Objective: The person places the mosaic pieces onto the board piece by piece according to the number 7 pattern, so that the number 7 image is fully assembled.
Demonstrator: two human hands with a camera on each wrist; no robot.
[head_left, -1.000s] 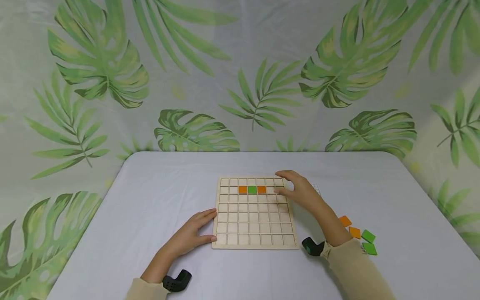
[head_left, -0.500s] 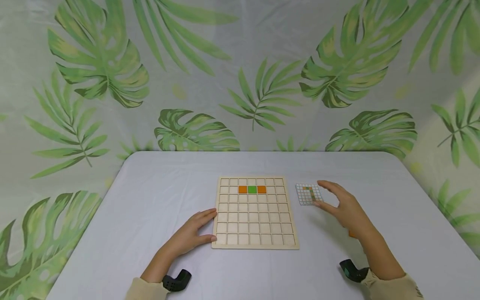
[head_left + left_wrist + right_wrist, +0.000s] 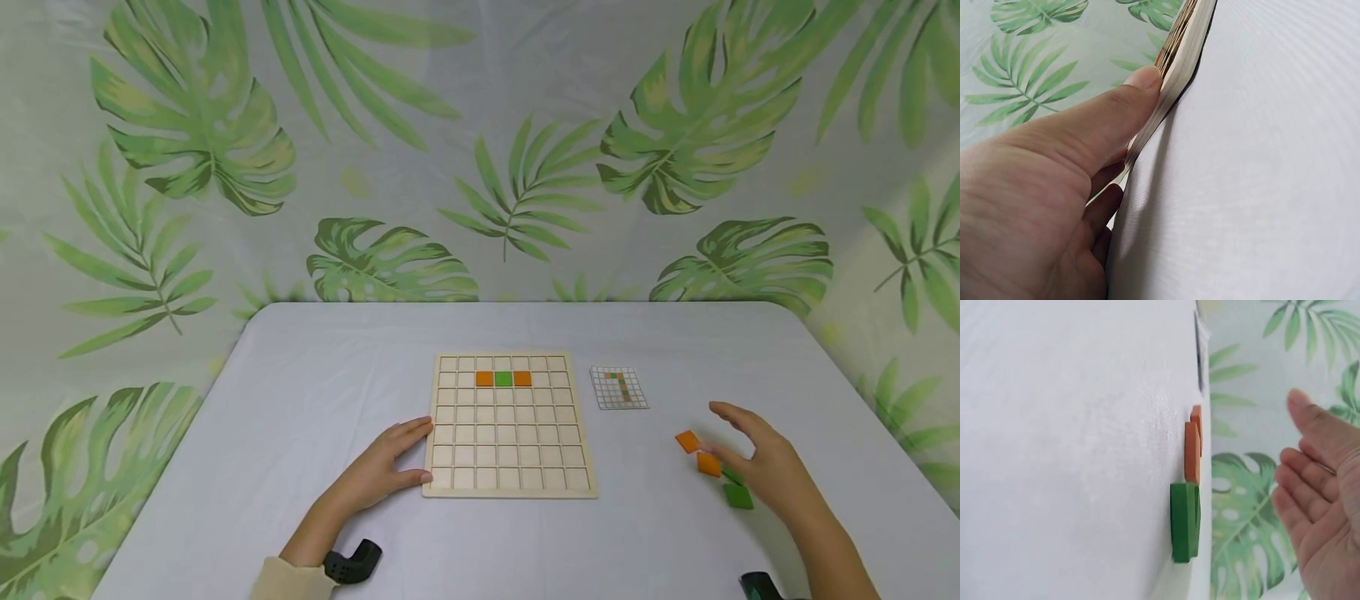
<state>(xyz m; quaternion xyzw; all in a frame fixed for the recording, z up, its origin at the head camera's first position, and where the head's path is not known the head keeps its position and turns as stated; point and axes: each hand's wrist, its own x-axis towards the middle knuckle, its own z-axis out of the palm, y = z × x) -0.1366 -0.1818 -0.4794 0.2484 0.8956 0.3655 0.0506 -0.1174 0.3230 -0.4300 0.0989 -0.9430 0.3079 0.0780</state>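
Note:
My left hand (image 3: 378,467) rests against the left edge of a wooden grid board (image 3: 508,457); in the left wrist view its thumb (image 3: 1125,103) touches the board's rim (image 3: 1175,78). Near the board's top, an orange tile (image 3: 484,378), a green tile (image 3: 503,378) and another orange tile (image 3: 522,378) lie side by side in one row. On the right, my right hand (image 3: 776,467) hovers over loose tiles, thumb and fingers apart, holding nothing. Below it are two orange tiles (image 3: 708,464) and two green tiles (image 3: 738,497), one green partly hidden by the hand.
A small pattern card (image 3: 618,388) printed with a grid and coloured squares lies right of the board. White cloth (image 3: 315,367) covers the table. A leaf-patterned curtain (image 3: 540,167) hangs behind the far edge.
My right hand has moved from over the board's upper right, past the card, to the loose tiles at the right, uncovering the card. The left hand stays at the board's edge.

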